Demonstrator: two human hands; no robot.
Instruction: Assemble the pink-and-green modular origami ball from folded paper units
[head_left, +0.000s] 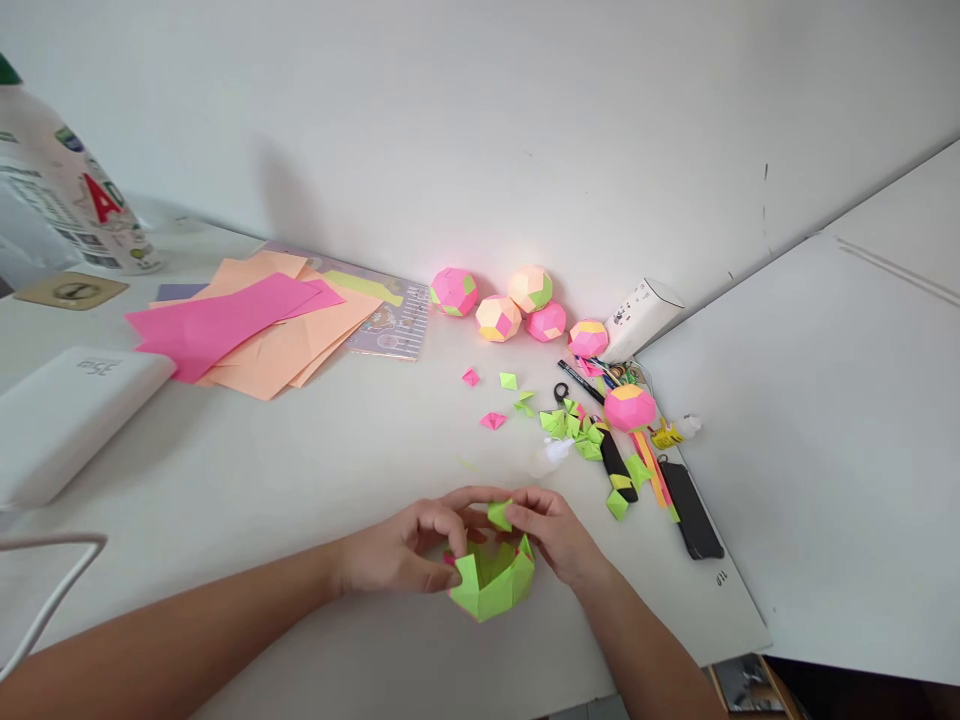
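Observation:
A partly formed green folded-paper ball [491, 592], open at its top, is between my hands near the front of the table. My left hand [409, 548] closes on its left rim, thumb in front and fingers behind. At the far rim, my right hand [559, 530] pinches a small green folded-paper piece [499, 515] between thumb and finger. Bits of pink show at the ball's rim on both sides. Beyond my right hand lies a loose pile of green folded pieces [574, 425], with two pink folded pieces [493, 421] to its left.
Several finished paper balls [498, 318] rest along the wall. Pink and peach paper sheets [247, 325] lie at the left, by a white power bank [82, 415] and a tall bottle [75, 180]. On the right are a glue bottle [673, 432], a black phone-like object [690, 508] and a white box [641, 320].

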